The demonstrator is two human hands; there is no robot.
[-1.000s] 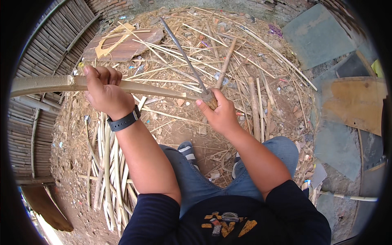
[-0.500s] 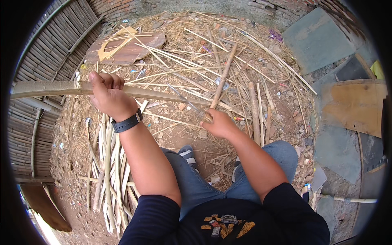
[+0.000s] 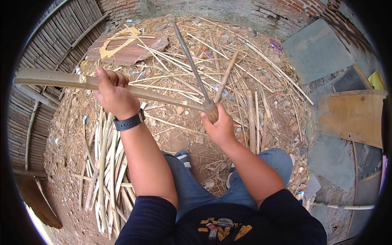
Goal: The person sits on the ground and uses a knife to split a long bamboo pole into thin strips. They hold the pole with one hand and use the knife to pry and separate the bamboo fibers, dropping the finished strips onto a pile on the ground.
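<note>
My left hand (image 3: 117, 93) is closed around a long split bamboo pole (image 3: 57, 78), which runs from the far left edge across to near my right hand. A dark strap sits on that wrist. In my right hand (image 3: 220, 128) is the wooden handle of a long knife (image 3: 190, 60), gripped in my fist. Its narrow dark blade points away from me and slightly left. The pole's right end meets or passes behind the knife near its handle; whether they touch I cannot tell.
Split bamboo strips (image 3: 107, 171) lie piled beside my left leg. Thin sticks and a short round pole (image 3: 226, 75) are strewn over the littered ground ahead. A brown board (image 3: 126, 51) lies at the back left, and grey sheets (image 3: 320, 51) lie along the right.
The knife has swung from pointing left, low beside the pole, to pointing away from me, its blade now long in view. My left hand keeps its hold on the bamboo, whose left end has risen slightly.
</note>
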